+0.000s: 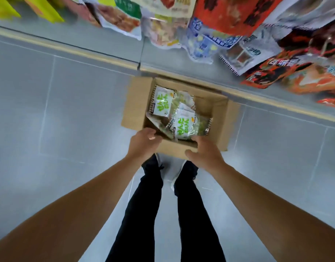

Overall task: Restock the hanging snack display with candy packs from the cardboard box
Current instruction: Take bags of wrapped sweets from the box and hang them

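Your left hand (144, 143) and right hand (205, 154) each grip the near rim of the open brown cardboard box (136, 103), fingers curled over it, above white-and-green candy packs (183, 125).

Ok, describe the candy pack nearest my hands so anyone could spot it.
Find the open cardboard box on the floor below the hanging snacks. Inside, the nearest candy pack lies by the near wall, just beyond the right hand. Unlike the other pack further back, it lies on top.

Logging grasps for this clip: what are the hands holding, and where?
Both hands grip the open brown cardboard box at its near edge: left hand at the near-left corner, right hand on the near wall.
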Tool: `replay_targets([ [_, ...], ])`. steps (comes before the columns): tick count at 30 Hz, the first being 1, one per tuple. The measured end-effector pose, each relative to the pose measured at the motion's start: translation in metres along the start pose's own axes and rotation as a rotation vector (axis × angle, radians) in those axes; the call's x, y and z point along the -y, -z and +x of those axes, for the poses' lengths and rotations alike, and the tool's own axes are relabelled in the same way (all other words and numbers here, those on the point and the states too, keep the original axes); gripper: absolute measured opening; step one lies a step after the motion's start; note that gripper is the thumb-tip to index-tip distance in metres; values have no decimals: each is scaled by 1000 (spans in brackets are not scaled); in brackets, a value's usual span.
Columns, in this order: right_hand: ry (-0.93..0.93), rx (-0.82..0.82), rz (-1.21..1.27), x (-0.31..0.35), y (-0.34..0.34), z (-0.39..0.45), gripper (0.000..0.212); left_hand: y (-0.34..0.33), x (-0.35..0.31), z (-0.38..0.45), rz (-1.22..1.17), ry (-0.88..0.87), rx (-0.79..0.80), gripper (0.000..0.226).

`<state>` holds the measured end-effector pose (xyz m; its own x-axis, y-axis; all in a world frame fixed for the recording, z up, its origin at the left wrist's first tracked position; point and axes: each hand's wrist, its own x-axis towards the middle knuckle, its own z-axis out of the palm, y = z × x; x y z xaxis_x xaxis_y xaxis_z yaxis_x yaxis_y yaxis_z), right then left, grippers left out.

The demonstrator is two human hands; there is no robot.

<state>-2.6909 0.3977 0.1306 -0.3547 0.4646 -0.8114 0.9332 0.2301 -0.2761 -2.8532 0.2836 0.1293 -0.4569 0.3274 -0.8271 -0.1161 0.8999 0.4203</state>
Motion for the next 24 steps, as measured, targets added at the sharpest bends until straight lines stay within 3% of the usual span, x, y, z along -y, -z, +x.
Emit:
replay_targets([
  [5,22,41,8,-10,-42,85,54,-32,46,88,-90,154,-7,43],
  [10,55,50,19,-35,-81,167,56,-73,66,177,-219,281,-11,68],
  [13,41,47,48,-54,-104,209,57,-105,83,239,-250,358,-47,43],
  [17,36,25,49,-75,-122,240,56,-124,92,278,-243,380,-126,53],
  [21,36,40,53,-88,-131,254,58,-133,101,293,-333,365,-177,22],
  [24,78,61,71,-83,-135,248,65,-130,101,277,-501,361,-174,21],
])
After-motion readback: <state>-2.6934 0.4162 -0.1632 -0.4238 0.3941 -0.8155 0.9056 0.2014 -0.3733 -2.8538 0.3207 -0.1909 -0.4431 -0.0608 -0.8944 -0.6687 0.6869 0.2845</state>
